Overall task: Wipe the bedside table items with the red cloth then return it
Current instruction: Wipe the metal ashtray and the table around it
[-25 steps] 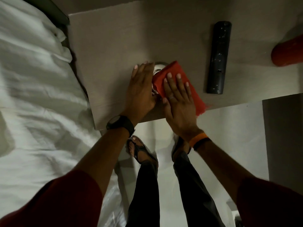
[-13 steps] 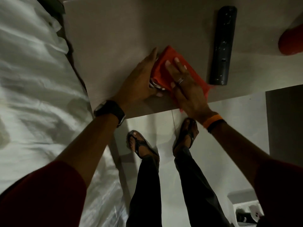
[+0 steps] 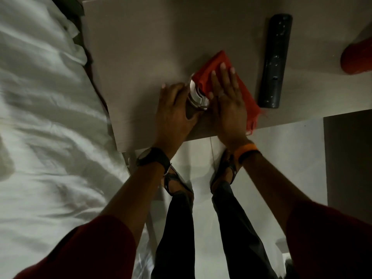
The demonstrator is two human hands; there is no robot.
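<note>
A small silver-and-white object [image 3: 196, 95] is being cupped by the curled left hand [image 3: 175, 109], while the red cloth [image 3: 221, 77] is being pressed onto it by the flat, spread right hand [image 3: 227, 97].

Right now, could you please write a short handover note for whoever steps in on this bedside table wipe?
Left hand: cupped around a small shiny item near the table's front edge, steadying it.
Right hand: flat on the red cloth, pressing it over that item.
Black remote: lies just right of the cloth, not touching it.
Red object: at the table's right edge, mostly out of frame.
Done: the shiny item is being wiped.
Left: probably the remote and the red object, then return the cloth.
</note>
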